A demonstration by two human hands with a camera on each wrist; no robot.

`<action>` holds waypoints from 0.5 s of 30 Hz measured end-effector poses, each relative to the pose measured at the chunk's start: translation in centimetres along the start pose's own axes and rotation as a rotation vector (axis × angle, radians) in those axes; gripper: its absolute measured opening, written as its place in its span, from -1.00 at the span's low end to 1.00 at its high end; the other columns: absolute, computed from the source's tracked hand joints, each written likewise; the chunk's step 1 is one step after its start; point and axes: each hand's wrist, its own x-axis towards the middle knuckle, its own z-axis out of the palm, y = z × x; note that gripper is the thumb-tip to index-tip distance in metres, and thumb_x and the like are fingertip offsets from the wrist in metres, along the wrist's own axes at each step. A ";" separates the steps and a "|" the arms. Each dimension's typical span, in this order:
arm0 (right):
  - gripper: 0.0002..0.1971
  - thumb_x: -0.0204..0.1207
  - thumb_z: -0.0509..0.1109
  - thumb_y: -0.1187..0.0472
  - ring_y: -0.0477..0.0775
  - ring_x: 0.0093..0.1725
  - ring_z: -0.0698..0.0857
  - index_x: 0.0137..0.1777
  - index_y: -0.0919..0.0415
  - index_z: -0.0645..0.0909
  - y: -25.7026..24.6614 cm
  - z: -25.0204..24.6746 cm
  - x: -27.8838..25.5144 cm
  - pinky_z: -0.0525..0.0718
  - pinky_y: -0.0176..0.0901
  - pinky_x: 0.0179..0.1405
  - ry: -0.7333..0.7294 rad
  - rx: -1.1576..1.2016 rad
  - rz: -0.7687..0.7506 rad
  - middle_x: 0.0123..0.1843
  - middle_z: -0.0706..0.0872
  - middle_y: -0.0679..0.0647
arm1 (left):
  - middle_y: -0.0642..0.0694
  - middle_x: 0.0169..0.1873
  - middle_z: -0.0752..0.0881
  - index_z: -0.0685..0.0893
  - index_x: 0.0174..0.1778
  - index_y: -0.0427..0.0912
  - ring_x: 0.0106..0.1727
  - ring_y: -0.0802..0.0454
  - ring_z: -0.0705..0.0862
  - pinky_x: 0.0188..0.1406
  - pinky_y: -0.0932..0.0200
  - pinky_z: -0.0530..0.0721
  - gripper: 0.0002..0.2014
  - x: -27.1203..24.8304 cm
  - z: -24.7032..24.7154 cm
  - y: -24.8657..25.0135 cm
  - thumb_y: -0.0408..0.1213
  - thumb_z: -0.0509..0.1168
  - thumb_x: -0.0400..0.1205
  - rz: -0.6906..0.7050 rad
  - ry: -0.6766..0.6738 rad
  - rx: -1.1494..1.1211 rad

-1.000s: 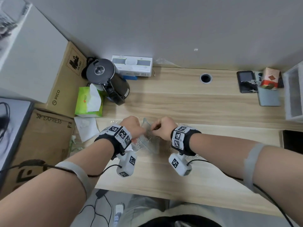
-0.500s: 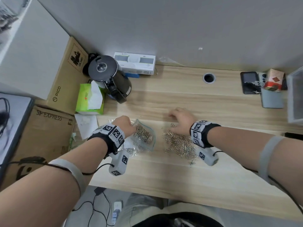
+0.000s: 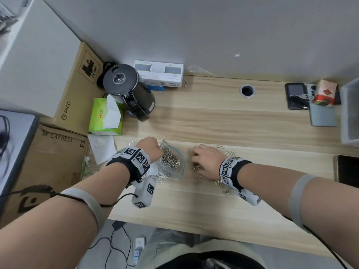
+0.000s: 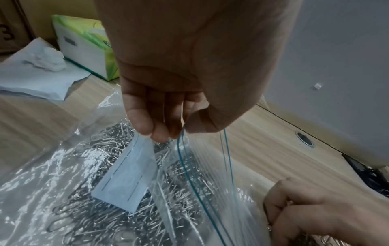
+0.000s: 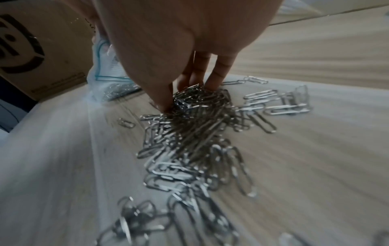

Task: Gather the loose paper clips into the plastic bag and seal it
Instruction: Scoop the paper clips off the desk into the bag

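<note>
Right hand [image 3: 206, 162] has slid nearer, now pinching a clump of paper clips [image 5: 197, 99]. Left hand [image 4: 168, 116] pinches the plastic bag [image 3: 172, 159] rim; the mouth could sag and clips spill onto the tabletop [image 3: 213, 206].

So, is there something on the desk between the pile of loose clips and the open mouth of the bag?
Nothing visible. The right hand already pinches clips from the loose pile, and only bare desk lies between it and the plastic bag, whose mouth the left hand holds open toward the pile.
</note>
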 end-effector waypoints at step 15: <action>-0.60 0.39 0.48 -0.10 0.13 0.27 0.49 0.19 0.04 0.65 -1.3 0.4 -0.8 0.49 0.03 0.19 -0.084 -0.102 -0.124 0.18 0.56 0.07 | -0.15 -0.29 0.65 0.50 -0.28 -0.15 -0.28 -0.14 0.65 -0.24 0.10 0.68 -0.89 -0.7 -0.1 0.3 -0.33 0.29 0.54 0.007 0.000 0.021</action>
